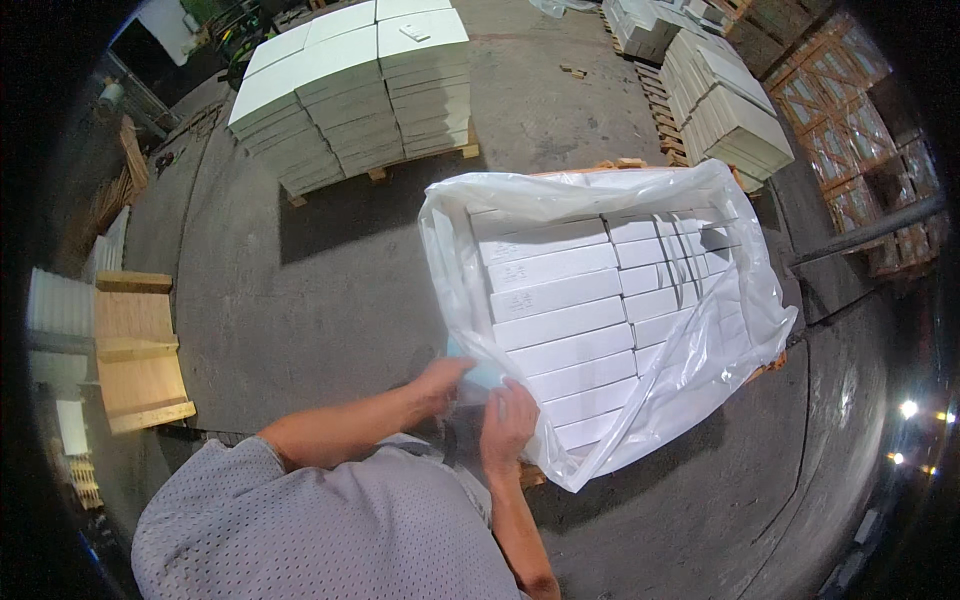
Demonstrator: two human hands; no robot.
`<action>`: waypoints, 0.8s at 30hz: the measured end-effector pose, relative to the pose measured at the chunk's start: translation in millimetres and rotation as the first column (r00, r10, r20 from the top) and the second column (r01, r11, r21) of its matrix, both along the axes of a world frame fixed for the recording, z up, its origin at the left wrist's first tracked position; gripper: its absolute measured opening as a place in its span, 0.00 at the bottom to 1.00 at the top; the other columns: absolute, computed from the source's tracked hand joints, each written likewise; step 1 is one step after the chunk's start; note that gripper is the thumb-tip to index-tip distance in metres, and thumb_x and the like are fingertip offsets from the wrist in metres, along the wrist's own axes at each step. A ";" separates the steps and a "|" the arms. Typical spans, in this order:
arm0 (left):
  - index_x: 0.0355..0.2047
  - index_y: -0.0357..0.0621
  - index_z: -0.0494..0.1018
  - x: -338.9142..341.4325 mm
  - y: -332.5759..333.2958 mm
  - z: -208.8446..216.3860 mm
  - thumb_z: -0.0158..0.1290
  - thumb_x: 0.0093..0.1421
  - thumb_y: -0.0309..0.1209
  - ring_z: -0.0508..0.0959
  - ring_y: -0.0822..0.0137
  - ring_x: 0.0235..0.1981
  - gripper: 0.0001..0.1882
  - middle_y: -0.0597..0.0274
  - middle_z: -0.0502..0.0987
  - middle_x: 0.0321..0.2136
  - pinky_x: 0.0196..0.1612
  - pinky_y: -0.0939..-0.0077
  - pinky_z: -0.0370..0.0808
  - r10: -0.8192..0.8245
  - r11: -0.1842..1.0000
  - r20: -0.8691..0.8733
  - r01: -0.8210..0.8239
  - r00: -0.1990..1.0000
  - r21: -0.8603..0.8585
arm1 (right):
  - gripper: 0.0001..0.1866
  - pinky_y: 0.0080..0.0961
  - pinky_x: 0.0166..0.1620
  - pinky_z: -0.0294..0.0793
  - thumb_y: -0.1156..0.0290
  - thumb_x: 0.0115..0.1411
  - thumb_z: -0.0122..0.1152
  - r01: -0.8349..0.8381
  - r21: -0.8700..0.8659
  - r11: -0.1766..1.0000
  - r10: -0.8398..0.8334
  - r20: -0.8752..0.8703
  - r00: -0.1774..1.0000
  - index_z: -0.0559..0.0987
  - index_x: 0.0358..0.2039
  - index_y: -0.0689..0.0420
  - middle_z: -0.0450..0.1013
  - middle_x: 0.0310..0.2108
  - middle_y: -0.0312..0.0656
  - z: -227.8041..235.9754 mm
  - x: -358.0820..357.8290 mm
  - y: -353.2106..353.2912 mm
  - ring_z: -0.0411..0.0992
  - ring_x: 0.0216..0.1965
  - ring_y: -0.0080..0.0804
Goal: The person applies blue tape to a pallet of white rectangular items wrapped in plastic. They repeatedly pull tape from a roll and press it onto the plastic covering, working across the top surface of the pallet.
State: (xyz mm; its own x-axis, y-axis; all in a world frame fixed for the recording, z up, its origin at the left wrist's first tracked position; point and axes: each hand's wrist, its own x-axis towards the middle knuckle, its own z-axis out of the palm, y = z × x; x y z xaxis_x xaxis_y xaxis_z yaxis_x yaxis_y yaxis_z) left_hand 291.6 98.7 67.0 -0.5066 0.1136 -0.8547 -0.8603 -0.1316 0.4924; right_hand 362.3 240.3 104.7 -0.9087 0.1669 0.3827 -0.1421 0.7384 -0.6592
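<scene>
A pallet load of long white boxes (560, 290) lies in front of me, stacked in two columns. Clear plastic sheeting (640, 405) wraps its sides and folds over the rim. At its near left corner my left hand (440, 385) grips the edge of a pale blue sheet (484, 374). My right hand (508, 422) is closed beside it, with its fingertips pinching the sheet's right end against the plastic. Whether the right fingers also hold the plastic is hidden. Several thin white strips (672, 255) arch over the boxes at the far right.
A tall stack of white boxes (345, 95) stands on a pallet at the far left. To the right are more stacked boxes (725, 110) and wooden crates (825, 90). An upended wooden pallet (140, 350) is at the left. Grey concrete floor (300, 330) lies between.
</scene>
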 end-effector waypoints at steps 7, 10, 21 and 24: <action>0.43 0.41 0.74 -0.7 -38.3 -18.5 0.50 0.66 0.40 0.75 0.65 0.39 0.16 0.61 0.76 0.37 0.41 0.65 0.72 0.213 0.968 -0.003 -0.210 0.977 0.139 | 0.08 0.29 0.40 0.71 0.73 0.58 0.61 0.349 -0.408 0.843 -0.164 0.423 0.891 0.77 0.36 0.63 0.73 0.30 0.39 -36.3 -60.2 52.1 0.70 0.32 0.28; 0.43 0.39 0.74 0.7 -54.1 -23.2 0.50 0.66 0.40 0.74 0.67 0.37 0.16 0.62 0.75 0.36 0.39 0.66 0.71 0.174 0.984 -0.048 -0.173 0.984 0.035 | 0.12 0.32 0.39 0.72 0.68 0.55 0.64 0.212 -0.215 0.953 -0.076 0.508 0.858 0.77 0.38 0.61 0.74 0.29 0.42 -71.9 -100.4 78.9 0.73 0.31 0.34; 0.40 0.35 0.75 13.2 -73.2 -42.2 0.51 0.64 0.39 0.73 0.64 0.37 0.17 0.59 0.76 0.36 0.41 0.64 0.69 0.231 0.973 0.031 -0.230 0.973 -0.032 | 0.17 0.43 0.45 0.73 0.64 0.51 0.62 -0.166 0.156 0.974 0.050 0.564 0.825 0.78 0.41 0.59 0.77 0.36 0.52 -118.5 -148.5 77.6 0.75 0.41 0.50; 0.40 0.34 0.74 11.0 -73.7 -39.6 0.51 0.64 0.38 0.74 0.65 0.38 0.17 0.58 0.76 0.36 0.42 0.64 0.71 0.221 0.975 0.034 -0.221 0.975 0.000 | 0.17 0.44 0.45 0.73 0.65 0.50 0.64 -0.169 0.189 0.967 0.039 0.547 0.836 0.78 0.40 0.58 0.77 0.36 0.52 -121.4 -148.6 74.4 0.75 0.40 0.51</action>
